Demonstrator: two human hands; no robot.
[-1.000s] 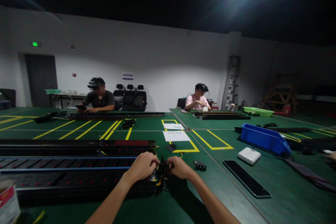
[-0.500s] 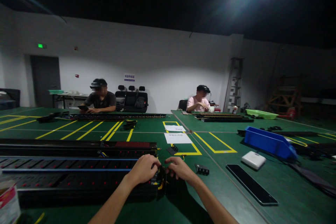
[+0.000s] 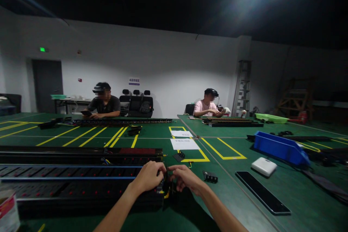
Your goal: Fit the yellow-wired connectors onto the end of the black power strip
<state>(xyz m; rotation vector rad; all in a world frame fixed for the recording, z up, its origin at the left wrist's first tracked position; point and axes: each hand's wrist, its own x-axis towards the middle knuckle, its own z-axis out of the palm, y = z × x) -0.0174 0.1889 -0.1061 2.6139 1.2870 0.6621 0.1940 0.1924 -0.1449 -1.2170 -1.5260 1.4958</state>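
Packaging [image 3: 8, 208] in white and red shows at my lower left, cut off by the edge of the view. Beside it, long black strips [image 3: 89, 187] lie side by side across the green table [image 3: 231, 206], their ends near the middle of my view; I judge that this puts the ends within easy reach of both hands. My left hand [image 3: 150, 175] rests over those ends, which probably steadies them. Its grip is curled, but I cannot tell whether thumb and finger pinch anything. Just past the ends, between the hands, I make out a dark end piece [image 3: 168, 185] near a yellow wire [image 3: 166, 195]; shadow hides how they join. My right hand [image 3: 186, 178] faces the left, forefinger stretched toward it, the other fingers bent; that opposed pose would let one hand brace while the other fingers small parts. Whether this grip pinches the piece I cannot tell. To its right lies a small black part [image 3: 210, 177], handy, then a dark slab like a phone [image 3: 262, 192], a white case [image 3: 264, 166] and a blue bin [image 3: 281, 148], set apart, seemingly to leave the hands room.
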